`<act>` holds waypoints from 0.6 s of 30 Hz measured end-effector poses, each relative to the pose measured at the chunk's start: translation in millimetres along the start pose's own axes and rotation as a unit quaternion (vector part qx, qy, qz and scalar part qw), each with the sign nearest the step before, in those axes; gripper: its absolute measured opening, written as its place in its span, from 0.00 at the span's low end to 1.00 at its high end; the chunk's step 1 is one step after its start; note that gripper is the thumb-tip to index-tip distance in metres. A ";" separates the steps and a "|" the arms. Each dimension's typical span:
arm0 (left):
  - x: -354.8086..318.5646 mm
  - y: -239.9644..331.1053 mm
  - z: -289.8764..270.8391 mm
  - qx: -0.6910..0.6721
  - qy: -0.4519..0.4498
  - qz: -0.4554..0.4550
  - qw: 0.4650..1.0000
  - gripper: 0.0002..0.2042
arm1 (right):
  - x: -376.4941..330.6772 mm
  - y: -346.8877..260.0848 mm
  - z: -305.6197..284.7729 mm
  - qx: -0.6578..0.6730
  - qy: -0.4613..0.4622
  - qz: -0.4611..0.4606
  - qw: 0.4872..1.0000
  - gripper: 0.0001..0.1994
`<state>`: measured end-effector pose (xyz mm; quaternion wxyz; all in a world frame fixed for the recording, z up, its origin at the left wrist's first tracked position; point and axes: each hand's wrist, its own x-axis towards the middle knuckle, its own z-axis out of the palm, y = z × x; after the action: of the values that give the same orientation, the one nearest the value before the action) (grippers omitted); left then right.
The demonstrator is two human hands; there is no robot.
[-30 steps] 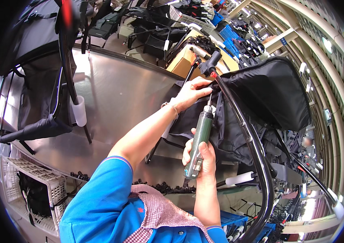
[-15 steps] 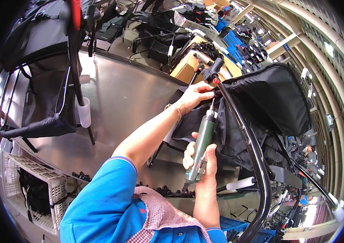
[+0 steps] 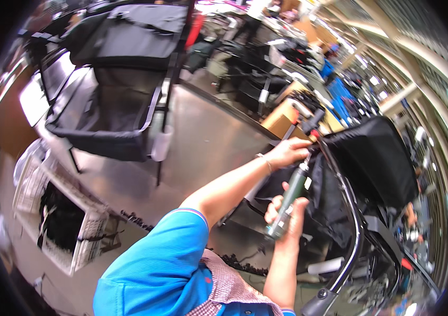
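Note:
My right hand [image 3: 298, 218] is wrapped round a dark green power screwdriver [image 3: 293, 197], its bit pointing up and away from me. Close to the bit's tip, my left hand [image 3: 288, 151] has its fingers pinched together against the black tube-and-fabric frame [image 3: 351, 197]. What the left fingers hold is hidden and blurred. A padded black fabric panel [image 3: 374, 160] hangs on the far right side of this frame. Dark cloth [image 3: 321, 203] sags inside it, behind the screwdriver.
On the metal bench [image 3: 203, 134] another black fabric frame [image 3: 97, 138] stands at left. A white plastic crate [image 3: 88, 239] with black contents sits at lower left. Small black parts [image 3: 245, 266] lie along the bench's near edge. Cardboard boxes [image 3: 282, 118] stand beyond the bench.
The view has swung, so the bench, frames and hands appear farther right and lower. Both hands stay at the same place on the frame, the screwdriver still in the right.

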<state>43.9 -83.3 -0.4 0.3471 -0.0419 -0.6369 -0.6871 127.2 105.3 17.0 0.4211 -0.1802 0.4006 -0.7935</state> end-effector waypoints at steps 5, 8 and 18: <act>-99.2 102.8 -59.5 0.456 0.331 0.302 0.769 0.23 | -60.6 13.0 -21.7 0.008 -0.085 0.072 0.994 0.44; -131.0 143.1 -134.1 0.602 0.501 0.246 0.571 0.26 | -67.0 38.1 -31.5 0.010 -0.075 0.099 0.992 0.45; -179.0 152.0 -303.0 0.918 0.317 0.043 0.236 0.30 | -75.8 60.5 -25.7 0.016 -0.100 0.149 0.984 0.44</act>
<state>376.3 -273.6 -17.4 0.3514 0.4989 -0.6692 0.4240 186.8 159.7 -42.6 0.5756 -0.1902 0.3662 -0.7060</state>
